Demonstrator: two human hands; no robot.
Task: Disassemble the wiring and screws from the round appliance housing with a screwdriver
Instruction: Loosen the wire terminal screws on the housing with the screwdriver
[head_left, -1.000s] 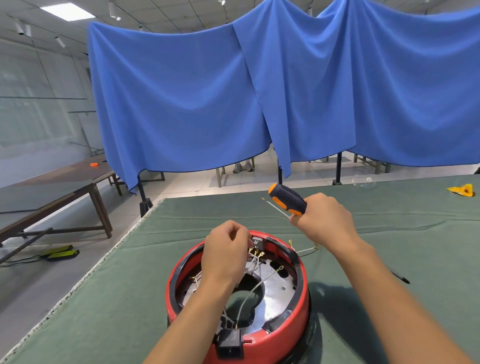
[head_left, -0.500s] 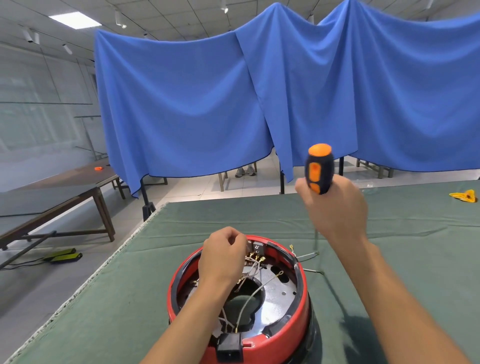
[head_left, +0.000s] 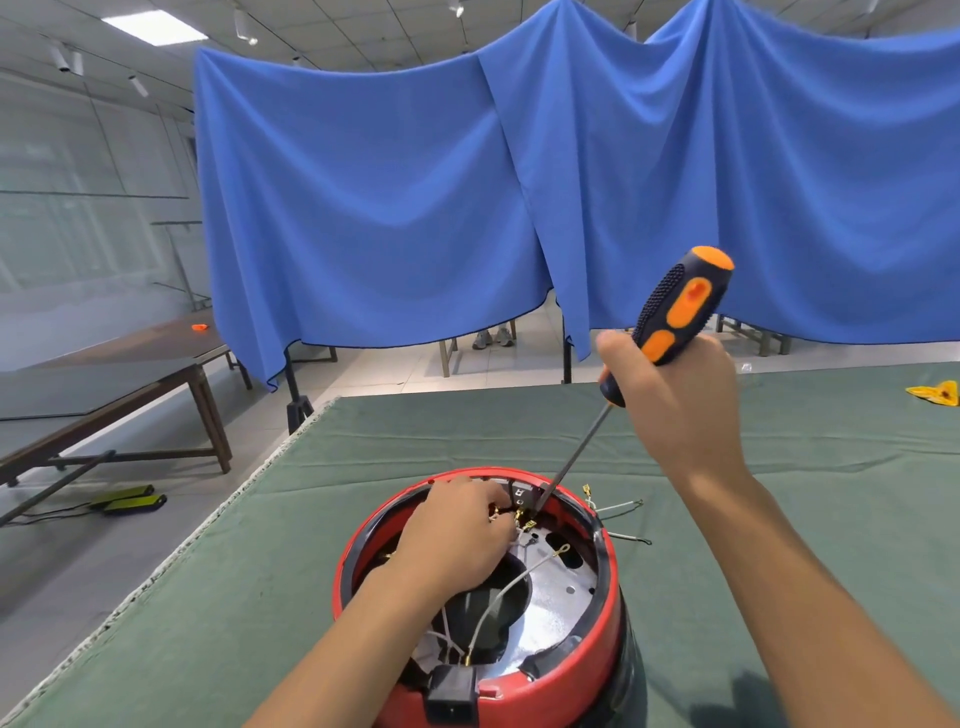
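Screwdriver (head_left: 670, 317) in right hand (head_left: 680, 400), fist wrapped round the handle. Long axis tilted: handle up toward 1 o'clock, shaft running down to 7 o'clock, tip at the housing's (head_left: 561, 686) far rim beside a small black terminal block (head_left: 519, 496). Housing sits on the green tabletop (head_left: 260, 597), open side up. Left hand (head_left: 462, 535) inside it, fingers pinching wires (head_left: 498, 597) by the tip. Loose wires (head_left: 621, 506) lie at 2 o'clock of the housing. Blue cloth (head_left: 363, 208) hangs behind.

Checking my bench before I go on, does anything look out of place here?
Two loose wires lie on the green table cover just right of the red housing; a crumpled yellow scrap sits at the far right edge.
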